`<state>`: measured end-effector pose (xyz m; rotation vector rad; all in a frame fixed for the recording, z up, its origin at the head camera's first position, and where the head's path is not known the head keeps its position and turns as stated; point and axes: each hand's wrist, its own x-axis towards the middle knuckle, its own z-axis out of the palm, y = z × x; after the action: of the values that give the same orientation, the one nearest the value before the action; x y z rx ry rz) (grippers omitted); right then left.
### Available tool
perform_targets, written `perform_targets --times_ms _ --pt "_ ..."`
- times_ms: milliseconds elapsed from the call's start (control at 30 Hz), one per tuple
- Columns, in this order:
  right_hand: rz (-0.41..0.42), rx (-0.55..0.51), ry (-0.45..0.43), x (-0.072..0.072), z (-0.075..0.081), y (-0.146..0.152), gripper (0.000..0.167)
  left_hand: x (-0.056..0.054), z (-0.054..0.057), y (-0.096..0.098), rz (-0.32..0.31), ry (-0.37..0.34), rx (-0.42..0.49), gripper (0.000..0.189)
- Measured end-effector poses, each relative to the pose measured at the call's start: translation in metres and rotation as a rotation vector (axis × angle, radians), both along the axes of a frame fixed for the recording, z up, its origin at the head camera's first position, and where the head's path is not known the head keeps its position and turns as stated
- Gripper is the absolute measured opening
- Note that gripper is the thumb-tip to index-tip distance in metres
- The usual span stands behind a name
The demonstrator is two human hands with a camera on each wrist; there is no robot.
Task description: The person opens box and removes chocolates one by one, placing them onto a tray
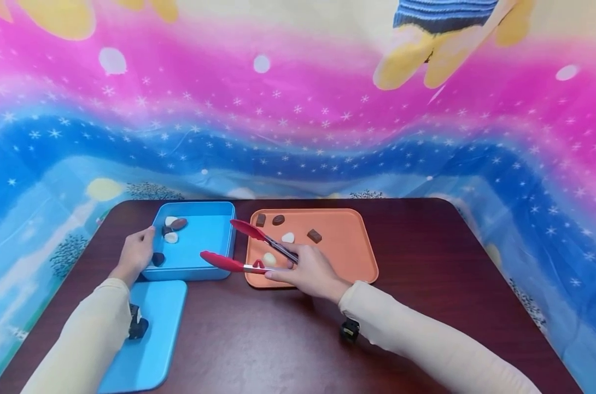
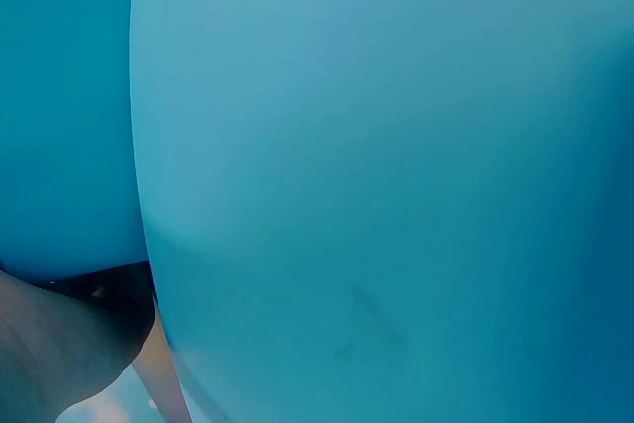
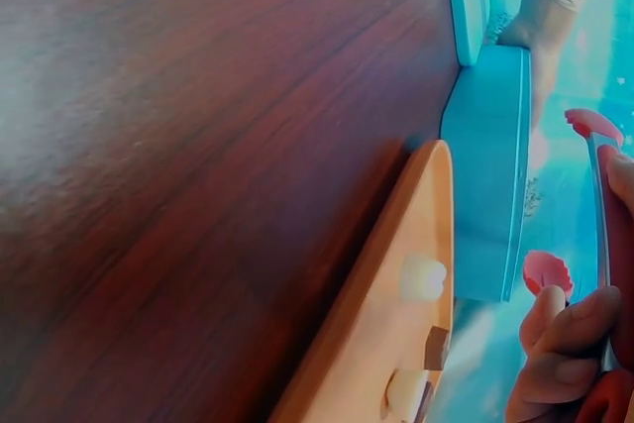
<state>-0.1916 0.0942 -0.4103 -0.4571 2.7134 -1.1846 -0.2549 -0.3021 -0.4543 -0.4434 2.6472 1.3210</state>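
Observation:
My right hand (image 1: 310,271) holds a pair of metal tongs (image 1: 251,268) with red tips over the orange tray (image 1: 347,257). The tongs' tips are spread apart toward the blue box (image 1: 204,241), with nothing between them. At the box's left wall, my left hand (image 1: 136,251) grips the rim. Inside the box lie several brown and white chocolate-like pieces, among them a brown oval one (image 1: 179,224) and a dark one (image 1: 158,259) near the left hand. The tray holds a brown block (image 1: 315,236), a white piece (image 1: 288,237), a cream piece (image 1: 269,259) and others.
A flat blue lid (image 1: 155,334) lies on the dark wooden table (image 1: 258,339), in front of the box and under the left forearm. The tray stands just right of the box. A patterned cloth (image 1: 298,109) hangs behind the table and along its sides.

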Motion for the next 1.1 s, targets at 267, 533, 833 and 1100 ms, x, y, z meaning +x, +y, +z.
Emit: perform_targets --times_ms 267,533,833,1100 --pt "0.014 -0.001 0.000 -0.005 0.001 -0.016 0.056 0.003 0.000 -0.002 0.015 -0.006 -0.012 0.077" --pt "0.035 -0.015 -0.022 -0.008 0.004 -0.031 0.043 0.004 -0.001 -0.002 0.021 -0.029 -0.004 0.077" --pt "0.013 0.017 -0.041 -0.011 0.003 -0.048 0.051 -0.001 0.000 0.001 0.029 -0.006 -0.029 0.077" --pt "0.025 0.038 -0.013 -0.017 0.004 -0.064 0.062 -0.002 0.000 0.000 0.028 -0.003 -0.044 0.077"
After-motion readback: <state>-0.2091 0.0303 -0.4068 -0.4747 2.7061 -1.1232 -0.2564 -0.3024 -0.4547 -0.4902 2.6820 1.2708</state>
